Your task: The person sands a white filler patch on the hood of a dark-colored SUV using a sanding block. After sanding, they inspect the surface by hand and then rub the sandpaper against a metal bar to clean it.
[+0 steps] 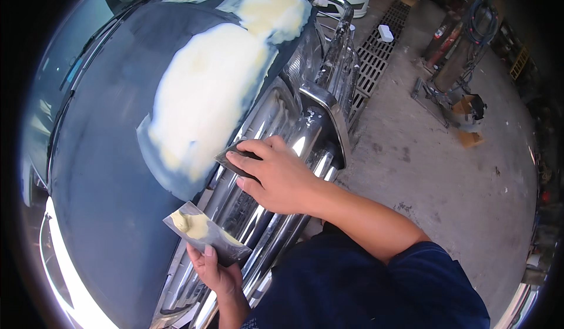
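Before me lies a dark grey car bonnet (106, 123) with a broad patch of pale yellow-white body filler (200, 88) near its front edge. My right hand (279, 179) is closed around a dark flat spreader (225, 157), whose edge is at the lower right border of the patch. Low in front of me, my left hand (214, 273) grips a grey rectangular putty plate (226, 248) from beneath, thumb on top. A lump of yellow putty (187, 223) sits at the plate's far corner, with more smeared along it.
A chrome bull bar (326, 108) runs along the car's front, between the bonnet and my body. Beyond it are a floor grate (376, 59) and a concrete floor (405, 147). Far right stand a post with coiled hoses (483, 20) and an open cardboard box (464, 106).
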`<state>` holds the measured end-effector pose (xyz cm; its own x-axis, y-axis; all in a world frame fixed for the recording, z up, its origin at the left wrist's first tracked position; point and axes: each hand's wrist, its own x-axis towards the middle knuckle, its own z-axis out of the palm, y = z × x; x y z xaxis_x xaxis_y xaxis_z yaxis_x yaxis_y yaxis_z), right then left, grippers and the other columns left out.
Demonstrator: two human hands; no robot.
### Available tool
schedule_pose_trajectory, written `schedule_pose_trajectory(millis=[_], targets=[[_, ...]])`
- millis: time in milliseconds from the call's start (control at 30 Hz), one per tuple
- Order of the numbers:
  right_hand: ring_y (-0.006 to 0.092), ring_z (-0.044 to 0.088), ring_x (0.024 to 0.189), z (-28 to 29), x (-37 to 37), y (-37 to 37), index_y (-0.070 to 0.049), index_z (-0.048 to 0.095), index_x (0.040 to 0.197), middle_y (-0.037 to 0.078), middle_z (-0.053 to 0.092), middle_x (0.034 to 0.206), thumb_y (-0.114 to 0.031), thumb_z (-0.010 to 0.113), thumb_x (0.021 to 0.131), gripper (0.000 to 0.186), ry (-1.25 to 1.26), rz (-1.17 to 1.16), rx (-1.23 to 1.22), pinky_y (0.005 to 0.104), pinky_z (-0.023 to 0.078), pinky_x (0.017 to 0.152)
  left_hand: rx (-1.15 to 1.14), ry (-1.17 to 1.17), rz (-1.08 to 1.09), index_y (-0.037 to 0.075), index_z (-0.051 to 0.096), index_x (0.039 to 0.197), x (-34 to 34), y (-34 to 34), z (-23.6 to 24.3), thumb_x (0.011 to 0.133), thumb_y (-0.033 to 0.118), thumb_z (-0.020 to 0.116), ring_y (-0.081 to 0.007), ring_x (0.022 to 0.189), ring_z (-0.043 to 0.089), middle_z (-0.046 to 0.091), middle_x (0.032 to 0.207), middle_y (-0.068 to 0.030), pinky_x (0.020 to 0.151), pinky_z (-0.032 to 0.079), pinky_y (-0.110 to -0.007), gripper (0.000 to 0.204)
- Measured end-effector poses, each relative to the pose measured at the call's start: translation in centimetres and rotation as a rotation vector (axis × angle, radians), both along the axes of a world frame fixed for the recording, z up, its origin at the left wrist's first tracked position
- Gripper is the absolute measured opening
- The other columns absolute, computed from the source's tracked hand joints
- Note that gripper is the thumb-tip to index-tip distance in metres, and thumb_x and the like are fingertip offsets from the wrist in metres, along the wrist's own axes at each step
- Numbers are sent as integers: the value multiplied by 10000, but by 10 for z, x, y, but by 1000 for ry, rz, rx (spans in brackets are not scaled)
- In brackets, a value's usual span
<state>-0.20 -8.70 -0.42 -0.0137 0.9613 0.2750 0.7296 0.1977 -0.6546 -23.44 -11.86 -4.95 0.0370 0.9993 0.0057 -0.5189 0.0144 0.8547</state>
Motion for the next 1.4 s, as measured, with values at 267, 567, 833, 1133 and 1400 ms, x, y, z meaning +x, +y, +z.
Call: schedule_pose_trajectory(millis=[267,567,833,1133,1400], targets=[[348,484,1153,1,32,-30,-113,617,1258,136,509,1307,-196,695,833,440,451,584,343,434,396,993,31,-136,4,48,358,1360,78,17,49,960,85,478,-251,1134,564,527,1270,-150,988,465,-387,419],[390,463,1139,29,129,51,-66,553,1292,137,500,1329,-244,585,881,449,-125,-223,78,441,391,1001,196,-68,117,27,283,1428,66,21,51,952,79,496,-214,1179,519,493,1321,-126,1028,403,-363,524],[367,490,1208,50,162,126,-23,545,1289,213,491,1336,-309,453,915,480,-155,-259,-362,424,371,1039,-4,-42,166,12,287,1420,48,2,21,903,81,555,-226,1168,506,493,1294,-132,1043,380,-369,587],[371,500,1163,36,89,87,11,524,1304,191,505,1272,-294,489,935,480,-91,-288,-372,417,389,1005,-45,-49,118,6,276,1424,25,7,5,890,100,567,-230,1173,497,482,1296,-136,1052,362,-374,616],[418,497,1061,15,36,50,26,514,1305,176,506,1266,-285,494,929,488,-47,-234,-287,443,401,976,33,-70,21,25,292,1424,23,14,14,942,68,510,-189,1177,506,496,1304,-112,1027,386,-345,530]])
